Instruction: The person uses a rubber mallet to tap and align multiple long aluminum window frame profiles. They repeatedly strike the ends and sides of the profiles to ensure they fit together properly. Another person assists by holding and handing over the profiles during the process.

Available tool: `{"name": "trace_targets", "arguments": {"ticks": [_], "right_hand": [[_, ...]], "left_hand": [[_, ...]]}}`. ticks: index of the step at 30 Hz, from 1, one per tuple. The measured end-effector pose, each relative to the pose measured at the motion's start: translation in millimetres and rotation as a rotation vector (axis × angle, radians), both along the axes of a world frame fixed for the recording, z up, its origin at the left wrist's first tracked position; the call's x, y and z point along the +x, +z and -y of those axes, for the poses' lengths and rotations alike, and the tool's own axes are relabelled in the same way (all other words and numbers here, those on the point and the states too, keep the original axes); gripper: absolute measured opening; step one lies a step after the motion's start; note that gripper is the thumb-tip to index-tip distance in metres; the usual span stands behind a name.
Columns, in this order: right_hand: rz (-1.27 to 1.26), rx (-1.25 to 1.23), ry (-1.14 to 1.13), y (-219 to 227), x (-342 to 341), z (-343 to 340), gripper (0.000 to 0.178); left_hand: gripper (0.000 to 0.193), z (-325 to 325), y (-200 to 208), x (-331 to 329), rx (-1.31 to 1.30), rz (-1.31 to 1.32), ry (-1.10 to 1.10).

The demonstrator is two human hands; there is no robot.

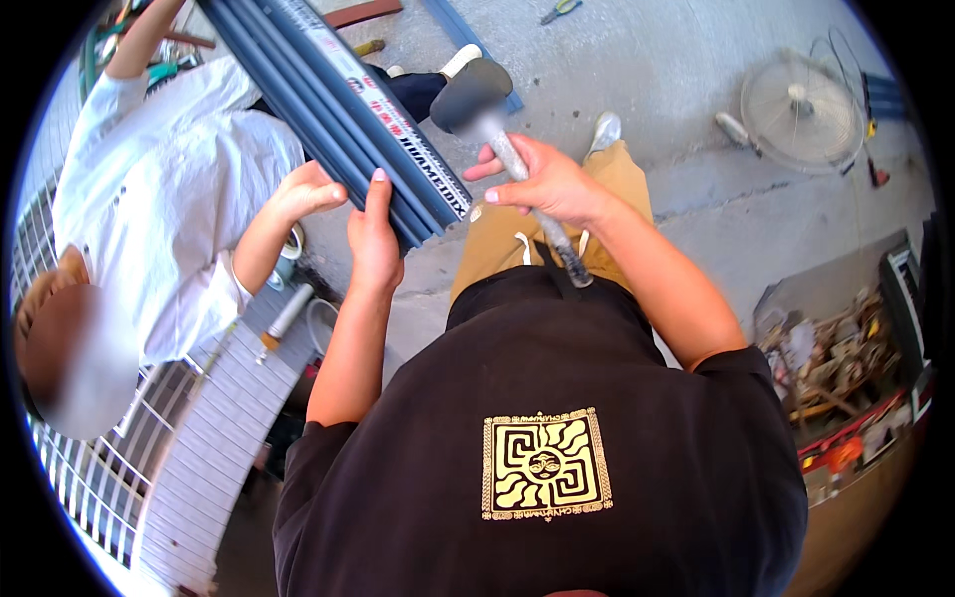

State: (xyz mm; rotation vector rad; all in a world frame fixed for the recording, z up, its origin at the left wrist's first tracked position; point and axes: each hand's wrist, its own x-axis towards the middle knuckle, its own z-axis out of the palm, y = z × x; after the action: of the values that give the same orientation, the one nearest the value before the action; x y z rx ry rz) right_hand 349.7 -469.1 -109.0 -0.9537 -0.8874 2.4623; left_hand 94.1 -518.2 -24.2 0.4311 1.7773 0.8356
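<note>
A long dark grey ribbed profile (316,119) with a printed strip along one side slants from the upper left down to the middle. My left hand (374,237) is closed round its near end, thumb lying along the ribs. In my right hand (557,184) is a rubber mallet (472,98), gripped by its worn, pale handle, partly with loose fingers. The black mallet head points up and away from me, just right of the profile. A co-worker's hand (310,191) is at the profile's left edge, close to my left hand.
The co-worker in a white shirt (189,189) stands at the left. A fan guard (802,99) lies on the concrete floor at the right, with a heap of scraps (841,358) below it. A caulking tube (286,320) lies at the left, and pliers (560,10) lie far off.
</note>
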Motion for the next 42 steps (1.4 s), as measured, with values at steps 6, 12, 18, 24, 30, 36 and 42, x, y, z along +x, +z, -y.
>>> {"name": "trace_targets", "arguments": {"ticks": [6, 12, 18, 24, 30, 36, 42], "right_hand": [[-0.159, -0.08, -0.339, -11.0, -21.5, 61.0, 0.054], [-0.238, -0.057, -0.522, -26.8, -49.9, 78.5, 0.044], [-0.236, -0.036, -0.673, -35.3, -77.1, 94.1, 0.039], [-0.164, 0.024, -0.735, -35.3, -88.5, 95.3, 0.035], [-0.168, 0.008, -0.784, -35.9, -94.8, 95.2, 0.034], [-0.222, 0.009, -0.786, -42.3, -98.0, 93.0, 0.031], [-0.227, 0.018, -0.762, -48.1, -99.0, 91.9, 0.03]], "left_hand": [[0.043, -10.1, 1.3, 8.7, 0.051, -0.052, -0.048], [0.049, -13.3, -15.4, -6.3, 0.024, -0.02, -0.11], [0.047, -13.7, -13.8, -5.2, 0.046, -0.017, -0.115], [0.045, -15.7, -11.9, -0.6, 0.043, -0.032, -0.122], [0.047, -16.9, -17.3, -7.9, 0.034, -0.024, -0.16], [0.048, -17.6, -16.4, -2.2, 0.043, -0.047, -0.163], [0.049, -18.8, -12.9, 7.8, 0.055, -0.063, -0.134]]}}
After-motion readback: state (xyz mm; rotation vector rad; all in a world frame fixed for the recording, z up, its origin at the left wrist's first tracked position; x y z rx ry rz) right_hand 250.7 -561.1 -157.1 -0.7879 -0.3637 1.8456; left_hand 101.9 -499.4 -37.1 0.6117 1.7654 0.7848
